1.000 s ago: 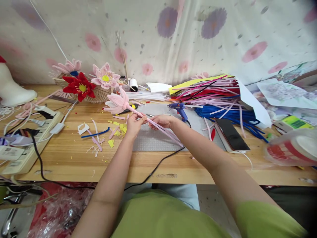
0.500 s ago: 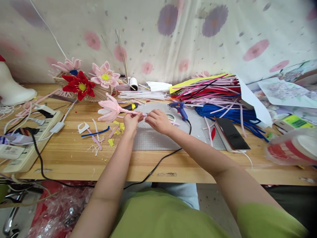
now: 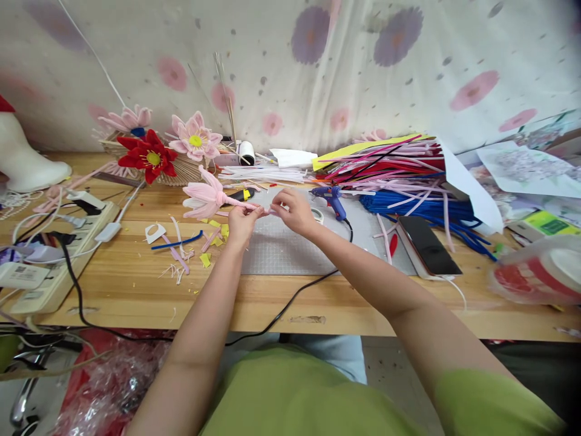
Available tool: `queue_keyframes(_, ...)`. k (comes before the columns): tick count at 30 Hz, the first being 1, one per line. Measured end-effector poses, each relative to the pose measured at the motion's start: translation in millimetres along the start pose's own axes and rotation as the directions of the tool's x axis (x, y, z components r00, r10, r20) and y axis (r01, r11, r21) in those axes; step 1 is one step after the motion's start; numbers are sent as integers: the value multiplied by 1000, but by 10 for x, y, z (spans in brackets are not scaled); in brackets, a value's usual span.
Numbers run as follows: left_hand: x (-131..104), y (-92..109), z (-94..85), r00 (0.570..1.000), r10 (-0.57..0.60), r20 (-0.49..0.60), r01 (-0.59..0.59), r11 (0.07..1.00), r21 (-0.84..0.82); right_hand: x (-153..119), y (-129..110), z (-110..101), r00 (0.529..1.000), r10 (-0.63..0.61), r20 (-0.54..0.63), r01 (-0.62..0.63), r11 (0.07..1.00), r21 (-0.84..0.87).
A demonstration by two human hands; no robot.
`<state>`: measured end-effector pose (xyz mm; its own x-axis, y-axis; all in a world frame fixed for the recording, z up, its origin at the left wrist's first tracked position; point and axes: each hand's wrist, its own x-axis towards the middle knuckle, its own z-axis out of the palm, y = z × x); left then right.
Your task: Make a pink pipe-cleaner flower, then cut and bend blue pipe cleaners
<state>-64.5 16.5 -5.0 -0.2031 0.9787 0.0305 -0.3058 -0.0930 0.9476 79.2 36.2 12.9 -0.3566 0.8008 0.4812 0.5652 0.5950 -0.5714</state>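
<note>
A pale pink pipe-cleaner flower [image 3: 204, 198] lies on its side above the table, its petals pointing left. My left hand [image 3: 242, 224] is closed round its pink-wrapped stem, thumb and fingers pinching it. At the stem's right end my right hand [image 3: 294, 210] has its fingertips pinched together on the pink wrapping; the fingers partly hide what they grip. Both hands are over the grey cutting mat [image 3: 290, 251]. Just beyond my right hand rest a roll of white tape [image 3: 318, 215], partly covered, and a blue glue gun [image 3: 333, 200].
Blue pipe cleaners [image 3: 394, 207] and a smartphone [image 3: 429, 245] lie to the right, near a plastic-wrapped cup [image 3: 538, 272]. Yellow scraps [image 3: 206, 260] and cut pieces litter the left side. A power strip [image 3: 68, 266] sits farther left. Finished flowers, including a red one [image 3: 147, 157], stand behind.
My right hand has shifted slightly up and its fingers are more curled at the stem end. My left hand keeps its hold on the stem. The view has moved slightly.
</note>
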Motion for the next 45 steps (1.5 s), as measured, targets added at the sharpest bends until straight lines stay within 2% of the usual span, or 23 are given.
queue_keyframes(1, 2, 11, -6, 1000, 7, 27, -7, 1000, 16, 43, 25, -6, 992, 119, 42, -123, 984, 131)
queue_keyframes(2, 2, 24, -10, 999, 4, 50, -5, 1000, 28, 80, 56, -12, 964, 234, 126, -260, 931, 257)
queue_keyframes(3, -1, 38, -9, 998, -4, 66, 2, 999, 32, 109, 90, -18, 912, 333, 239, -401, 842, 361)
queue_keyframes(5, -13, 61, 0, 997, -21, 75, 19, 999, 26, 137, 162, -26, 758, 433, 487, -645, 605, 467)
queue_keyframes(7, -30, 71, 16, 998, -18, 60, 16, 999, 30, 125, 224, -27, 605, 416, 679, -793, 393, 466)
queue_keyframes(9, -46, 65, 30, 999, 7, 44, -9, 998, 54, 89, 266, -18, 510, 335, 792, -858, 259, 443)
queue_keyframes(11, -62, 47, 40, 999, 25, 48, -28, 998, 65, 47, 289, -3, 462, 243, 853, -886, 180, 428)
queue_keyframes(15, -89, 13, 44, 995, 3, 102, -5, 1000, 25, -16, 313, 25, 426, 115, 898, -904, 94, 417)
queue_keyframes(18, -93, 9, 44, 991, 0, 133, -2, 1000, 13, -36, 324, 24, 440, 68, 895, -897, 82, 435)
queue_keyframes(20, -83, 11, 43, 990, 13, 138, -16, 1000, 23, -36, 311, 6, 465, 83, 882, -884, 107, 456)
queue_keyframes(23, -54, 7, 38, 994, 41, 99, -50, 995, 88, -27, 246, -47, 534, 194, 823, -840, 236, 489)
queue_keyframes(25, -38, -2, 32, 998, 57, 38, -62, 989, 132, -32, 183, -86, 621, 238, 747, -766, 387, 514)
queue_keyframes(27, -31, -10, 30, 998, 52, -20, -48, 988, 144, -56, 123, -112, 740, 243, 627, -622, 602, 501)
queue_keyframes(29, -34, -8, 36, 998, 16, -53, -9, 992, 124, -97, 76, -114, 862, 190, 470, -385, 848, 364)
queue_keyframes(30, -39, -1, 42, 998, -8, -62, 15, 994, 108, -121, 58, -105, 909, 133, 394, -243, 939, 244)
queue_keyframes(31, -43, 9, 51, 997, -32, -70, 38, 995, 90, -144, 45, -90, 939, 64, 339, -106, 989, 107)
queue_keyframes(33, -52, 37, 70, 993, -82, -87, 87, 994, 59, -181, 28, -50, 954, -56, 295, 101, 985, -137)
queue_keyframes(34, -56, 52, 79, 990, -106, -95, 111, 993, 50, -191, 23, -30, 953, -92, 289, 161, 960, -227)
queue_keyframes(36, -59, 76, 89, 984, -147, -104, 152, 987, 43, -196, 20, 0, 950, -132, 282, 227, 912, -340)
queue_keyframes(39, -61, 91, 85, 976, -185, -111, 190, 981, 35, -176, 19, 6, 946, -167, 278, 265, 893, -364)
queue_keyframes(42, -65, 86, 72, 981, -172, -93, 176, 984, 34, -152, 14, -9, 967, -115, 226, 174, 948, -265)
queue_keyframes(45, -71, 82, 72, 991, -116, -73, 119, 992, 31, -123, 10, -2, 984, 77, 160, -82, 996, 24)
